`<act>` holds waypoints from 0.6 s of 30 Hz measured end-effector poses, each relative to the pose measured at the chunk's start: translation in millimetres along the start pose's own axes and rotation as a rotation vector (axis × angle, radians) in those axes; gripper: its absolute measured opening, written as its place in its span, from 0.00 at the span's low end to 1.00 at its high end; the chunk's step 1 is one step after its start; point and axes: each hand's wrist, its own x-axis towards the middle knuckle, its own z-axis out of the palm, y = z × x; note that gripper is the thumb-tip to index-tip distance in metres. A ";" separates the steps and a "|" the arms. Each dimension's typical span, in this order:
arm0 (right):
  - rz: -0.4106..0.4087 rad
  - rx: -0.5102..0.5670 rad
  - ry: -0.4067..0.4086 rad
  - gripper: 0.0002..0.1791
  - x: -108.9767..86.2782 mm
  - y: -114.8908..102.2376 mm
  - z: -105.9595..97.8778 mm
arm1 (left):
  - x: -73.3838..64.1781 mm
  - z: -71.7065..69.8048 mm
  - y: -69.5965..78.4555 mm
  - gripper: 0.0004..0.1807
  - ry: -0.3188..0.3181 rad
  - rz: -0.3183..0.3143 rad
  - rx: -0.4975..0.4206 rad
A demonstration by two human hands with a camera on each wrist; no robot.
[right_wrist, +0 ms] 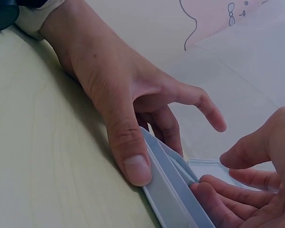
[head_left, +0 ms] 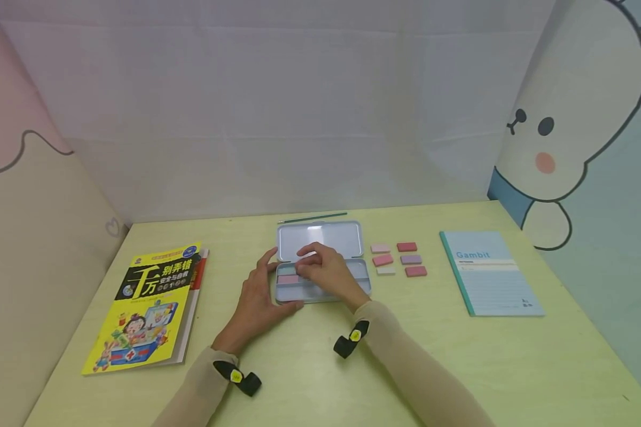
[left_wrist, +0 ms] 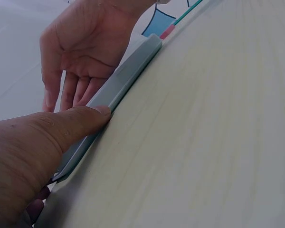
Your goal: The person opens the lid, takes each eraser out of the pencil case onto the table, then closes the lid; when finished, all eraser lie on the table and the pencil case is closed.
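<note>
A pale blue tin pencil case [head_left: 320,240] lies opened on the table, its lid laid back. My left hand [head_left: 255,299] grips its left end. The thumb [left_wrist: 88,121] lies along the near wall, and the other fingers are around the far side. My right hand [head_left: 328,274] reaches down into the tray with bent fingers. Its fingertips [right_wrist: 204,190] are at the case's inside, beside a pink eraser [head_left: 286,279] in the left part of the tray. Whether they pinch anything is hidden. A divider [right_wrist: 180,183] runs lengthwise through the tray.
Several erasers [head_left: 383,260] in pink, white and purple lie in two columns right of the case. A green pencil [head_left: 312,218] lies behind the lid. A yellow book [head_left: 144,314] is on another at left; a light blue notebook [head_left: 494,284] lies at right.
</note>
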 end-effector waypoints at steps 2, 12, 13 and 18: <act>-0.019 0.014 0.010 0.18 0.9 1.3 1.1 | 0.1 -0.7 1.0 0.68 -0.003 -0.002 0.001; -0.067 0.181 0.036 0.20 7.2 5.4 9.4 | -0.1 -2.1 2.0 0.69 -0.011 -0.002 -0.009; -0.069 0.197 0.041 0.21 8.0 5.5 10.7 | 0.0 -2.0 1.8 0.69 -0.009 0.001 -0.011; -0.089 0.188 0.066 0.22 9.3 2.9 15.4 | 0.2 -1.1 0.6 0.69 -0.001 0.005 -0.009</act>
